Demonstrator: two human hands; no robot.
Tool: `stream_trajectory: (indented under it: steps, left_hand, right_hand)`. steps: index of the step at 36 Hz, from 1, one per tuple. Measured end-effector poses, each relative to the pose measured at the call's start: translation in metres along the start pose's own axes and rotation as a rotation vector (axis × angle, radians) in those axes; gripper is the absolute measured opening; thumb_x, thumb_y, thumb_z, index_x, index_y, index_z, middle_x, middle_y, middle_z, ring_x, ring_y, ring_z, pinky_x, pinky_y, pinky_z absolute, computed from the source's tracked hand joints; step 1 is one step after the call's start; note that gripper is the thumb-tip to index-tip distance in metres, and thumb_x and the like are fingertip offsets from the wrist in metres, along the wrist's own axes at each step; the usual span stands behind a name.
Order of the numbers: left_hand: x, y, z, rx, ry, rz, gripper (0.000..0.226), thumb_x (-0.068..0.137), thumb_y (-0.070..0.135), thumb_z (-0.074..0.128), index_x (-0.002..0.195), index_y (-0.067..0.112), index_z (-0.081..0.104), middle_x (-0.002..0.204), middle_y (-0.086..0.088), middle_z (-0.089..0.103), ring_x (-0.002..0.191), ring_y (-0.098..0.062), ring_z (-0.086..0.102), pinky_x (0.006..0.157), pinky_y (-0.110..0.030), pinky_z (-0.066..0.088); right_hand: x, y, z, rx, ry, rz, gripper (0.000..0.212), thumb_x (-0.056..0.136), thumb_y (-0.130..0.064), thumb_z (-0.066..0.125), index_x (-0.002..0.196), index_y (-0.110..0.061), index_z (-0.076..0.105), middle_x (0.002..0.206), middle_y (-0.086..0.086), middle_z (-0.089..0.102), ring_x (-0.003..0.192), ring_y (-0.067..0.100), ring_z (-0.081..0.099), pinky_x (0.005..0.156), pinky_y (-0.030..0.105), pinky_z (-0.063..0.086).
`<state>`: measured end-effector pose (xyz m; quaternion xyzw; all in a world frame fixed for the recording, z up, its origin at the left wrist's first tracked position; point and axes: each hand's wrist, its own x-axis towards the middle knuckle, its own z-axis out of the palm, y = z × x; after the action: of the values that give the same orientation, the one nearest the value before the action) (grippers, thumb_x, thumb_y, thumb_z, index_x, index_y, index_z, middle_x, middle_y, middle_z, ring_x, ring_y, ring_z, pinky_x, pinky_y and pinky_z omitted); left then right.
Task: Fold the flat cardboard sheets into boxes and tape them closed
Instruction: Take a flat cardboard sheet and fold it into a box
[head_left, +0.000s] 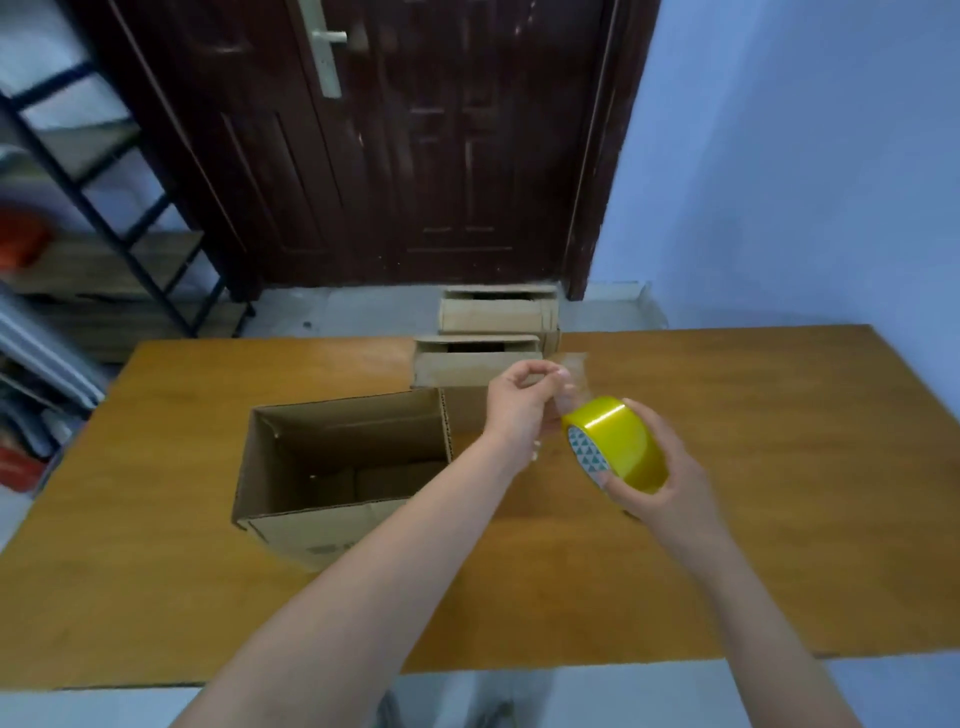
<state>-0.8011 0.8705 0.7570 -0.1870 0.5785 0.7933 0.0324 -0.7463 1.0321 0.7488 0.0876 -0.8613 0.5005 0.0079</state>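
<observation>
**While tape is peeled, one box stands open and untaped**

While the left hand (524, 400) pinches the loose clear end and the right hand (660, 478) grips the yellow tape roll (615, 444), an erected cardboard box (343, 467) stands open-topped on the wooden table (753, 467). Two more folded boxes (483, 358) wait at the far edge. Closing and taping seem left. Room lies open to the right; the near edge is close.
</observation>
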Motion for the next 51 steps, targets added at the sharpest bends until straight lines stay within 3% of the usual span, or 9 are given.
stream_trajectory:
  steps: [8, 17, 23, 27, 33, 37, 40, 45, 51]
  left_hand:
    - [-0.021, 0.009, -0.031, 0.060, 0.038, 0.089, 0.012, 0.088, 0.010, 0.063, 0.080, 0.016, 0.056, 0.079, -0.006, 0.060, 0.068, -0.021, 0.068, 0.063, -0.032, 0.048]
    - [-0.020, -0.058, -0.018, 0.346, 0.255, 0.018, 0.017, 0.092, 0.016, 0.057, 0.076, 0.015, 0.053, 0.074, 0.002, 0.054, 0.069, -0.015, 0.049, 0.066, -0.030, 0.043]
    - [-0.010, -0.124, -0.027, 0.540, 0.274, -0.145, 0.017, 0.090, 0.015, 0.061, 0.074, 0.018, 0.053, 0.089, -0.006, 0.067, 0.083, -0.024, 0.060, 0.075, -0.032, 0.047]
    - [0.001, -0.157, -0.036, 0.724, 0.244, -0.168, 0.011, 0.090, 0.015, 0.060, 0.081, 0.015, 0.054, 0.088, -0.005, 0.065, 0.078, -0.020, 0.053, 0.066, -0.025, 0.036]
    - [0.022, -0.197, -0.046, 0.985, 0.173, -0.215, 0.013, 0.088, 0.022, 0.061, 0.077, 0.021, 0.056, 0.096, -0.005, 0.060, 0.096, -0.025, 0.055, 0.076, -0.032, 0.044]
    - [0.022, -0.211, -0.044, 1.241, 0.175, -0.146, 0.022, 0.089, 0.029, 0.059, 0.104, 0.014, 0.055, 0.114, -0.008, 0.048, 0.110, -0.027, 0.046, 0.087, -0.035, 0.037]
    - [0.021, -0.208, -0.041, 1.166, 0.234, -0.198, 0.057, 0.087, 0.036, 0.062, 0.124, 0.003, 0.036, 0.127, -0.016, 0.044, 0.117, -0.035, 0.046, 0.093, -0.041, 0.039]
    - [0.015, -0.170, -0.035, 0.958, 0.246, -0.325, 0.059, 0.096, 0.024, 0.049, 0.140, 0.002, 0.015, 0.135, -0.020, 0.042, 0.118, -0.038, 0.050, 0.089, -0.040, 0.043]
    - [-0.015, -0.102, -0.016, 0.797, 0.055, -0.090, 0.033, 0.093, 0.012, 0.049, 0.123, 0.007, 0.038, 0.101, -0.011, 0.061, 0.094, -0.030, 0.058, 0.072, -0.033, 0.042]
  right_hand:
    - [-0.009, -0.019, 0.022, -0.032, -0.030, -0.051, 0.066, 0.070, -0.009, 0.080, 0.118, -0.039, 0.045, 0.109, -0.028, 0.052, 0.093, -0.022, 0.050, 0.073, -0.001, 0.037]
    - [-0.027, 0.011, 0.031, -0.200, -0.111, 0.197, 0.040, 0.071, -0.020, 0.078, 0.090, -0.036, 0.047, 0.079, -0.006, 0.061, 0.075, 0.019, 0.057, 0.064, 0.022, 0.040]
    - [-0.039, 0.039, 0.032, -0.227, -0.256, 0.345, 0.038, 0.073, -0.022, 0.075, 0.091, -0.038, 0.047, 0.075, -0.012, 0.057, 0.063, 0.006, 0.054, 0.056, 0.022, 0.043]
    - [-0.041, 0.067, 0.044, -0.261, -0.325, 0.450, 0.041, 0.069, -0.027, 0.071, 0.105, -0.034, 0.053, 0.080, -0.004, 0.065, 0.069, 0.013, 0.061, 0.062, 0.032, 0.048]
    - [-0.038, 0.100, 0.062, -0.276, -0.412, 0.529, 0.031, 0.070, -0.033, 0.072, 0.090, -0.032, 0.048, 0.087, -0.003, 0.065, 0.080, 0.019, 0.063, 0.066, 0.036, 0.048]
    - [-0.030, 0.104, 0.066, -0.326, -0.434, 0.538, 0.033, 0.073, -0.035, 0.070, 0.096, -0.033, 0.045, 0.087, -0.004, 0.062, 0.082, 0.020, 0.063, 0.063, 0.031, 0.046]
    - [-0.026, 0.103, 0.067, -0.342, -0.466, 0.565, 0.038, 0.076, -0.033, 0.069, 0.106, -0.027, 0.046, 0.095, 0.001, 0.063, 0.087, 0.022, 0.062, 0.065, 0.030, 0.046]
    - [-0.019, 0.095, 0.064, -0.359, -0.534, 0.587, 0.046, 0.079, -0.030, 0.070, 0.118, -0.021, 0.047, 0.111, 0.004, 0.061, 0.098, 0.021, 0.059, 0.070, 0.028, 0.043]
    - [-0.002, 0.076, 0.064, -0.475, -0.606, 0.569, 0.062, 0.079, -0.039, 0.071, 0.127, -0.012, 0.044, 0.119, 0.006, 0.050, 0.103, 0.020, 0.051, 0.072, 0.025, 0.039]
